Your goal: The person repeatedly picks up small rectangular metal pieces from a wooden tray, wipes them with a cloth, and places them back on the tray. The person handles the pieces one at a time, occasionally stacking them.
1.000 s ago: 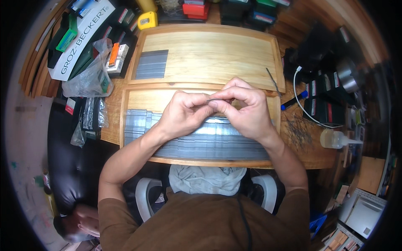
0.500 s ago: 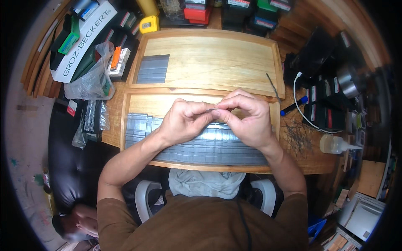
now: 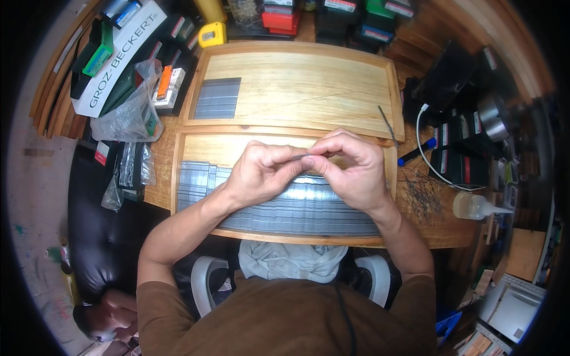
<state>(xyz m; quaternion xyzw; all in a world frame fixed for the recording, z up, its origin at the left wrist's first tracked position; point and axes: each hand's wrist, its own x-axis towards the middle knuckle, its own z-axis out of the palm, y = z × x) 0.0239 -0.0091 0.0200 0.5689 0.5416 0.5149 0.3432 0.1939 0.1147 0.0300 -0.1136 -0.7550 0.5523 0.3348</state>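
Note:
Above the near wooden tray (image 3: 279, 240), my left hand (image 3: 256, 173) and my right hand (image 3: 351, 169) meet with thumbs and fingertips pinched together. Between them they hold a thin dark metal needle (image 3: 300, 156), mostly hidden by the fingers. Under my hands, closely packed grey metal needles (image 3: 297, 216) fill the near part of that tray in a flat layer. Behind it lies a second wooden tray (image 3: 309, 77), with a small block of aligned needles (image 3: 217, 98) at its left side.
A single dark strip (image 3: 387, 123) rests across the far tray's right edge. Loose needles (image 3: 423, 194) lie scattered beside a squeeze bottle (image 3: 472, 205), with a blue-and-black tool (image 3: 417, 151) and white cable (image 3: 420, 127) nearby. Left are a plastic bag (image 3: 133, 115) and orange lighter (image 3: 164, 82).
My right hand has shifted very slightly. Both hands keep their pinch on the needle, and the trays look the same. At lower left, another person has moved a little.

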